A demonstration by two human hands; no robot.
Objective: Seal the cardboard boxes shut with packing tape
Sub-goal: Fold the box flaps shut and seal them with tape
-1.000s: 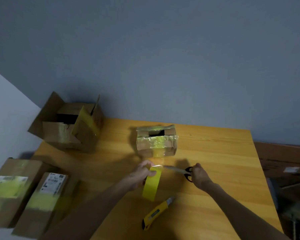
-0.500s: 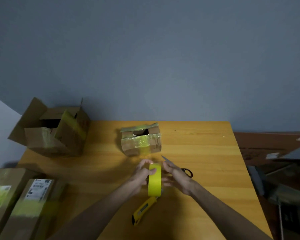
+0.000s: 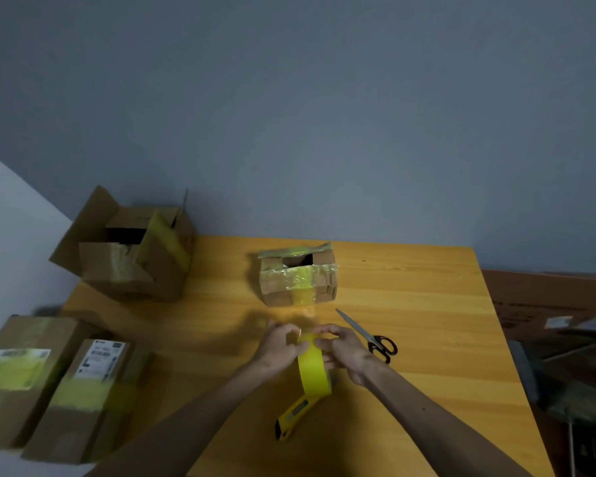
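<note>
Tape [image 3: 311,371] stands on edge between your two hands, a yellow roll held just above the table [image 3: 427,304] with its broad band facing you. Your left grip [image 3: 280,349] is curled against the roll's left side, fingertips pinching at its top edge. Your right grip [image 3: 346,352] is closed round the right side, thumb up at the top near the left fingertips. Whether a loose end is lifted there is too small to tell.

Just below the roll, nearer to you, a yellow knife [image 3: 295,416] lies on the table, its upper end hidden behind the tape. Just right of your right grip lie scissors [image 3: 360,329], black handles toward you, blades pointing away and left.

Beyond both grips sits a small box [image 3: 298,280], wrapped in yellowish tape, with a dark gap showing in its top. Farther off to the left, at the table's far corner, a big box [image 3: 131,270] stands with its flaps up. Well to the left of your left arm, off the table's edge, two labelled boxes [image 3: 83,401] lie side by side, each crossed by a yellow band.
</note>
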